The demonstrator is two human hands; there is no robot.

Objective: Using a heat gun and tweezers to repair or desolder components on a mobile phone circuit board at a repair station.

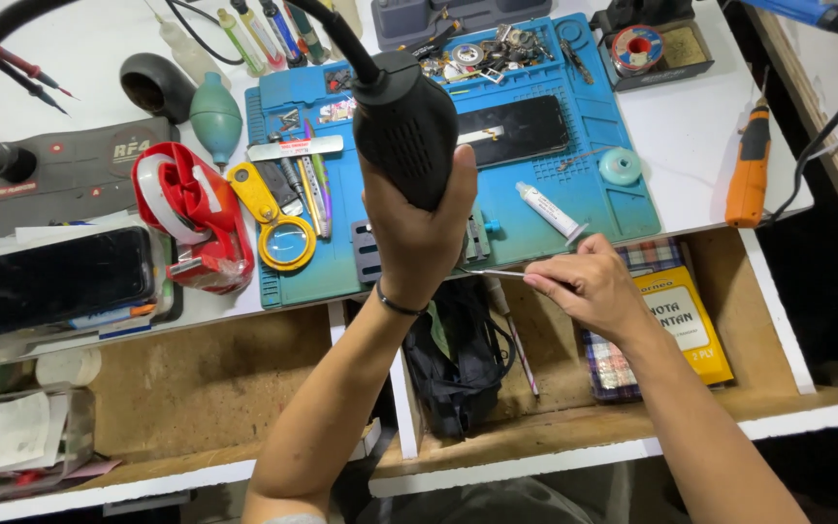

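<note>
Black hot-air gun [404,121] upright in left hand [417,238]; right hand [589,289] pinching tweezers [497,274].

Bright, even light; sharp, slight edge distortion.

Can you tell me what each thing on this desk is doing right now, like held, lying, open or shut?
left hand: gripping the black hot air tool, held upright
right hand: pinching thin tweezers, tip pointing left
dark phone: lying flat on the blue mat, screen off
white tube: lying on the mat
orange screwdriver: lying on the table, untouched
drawers: pulled open
</note>
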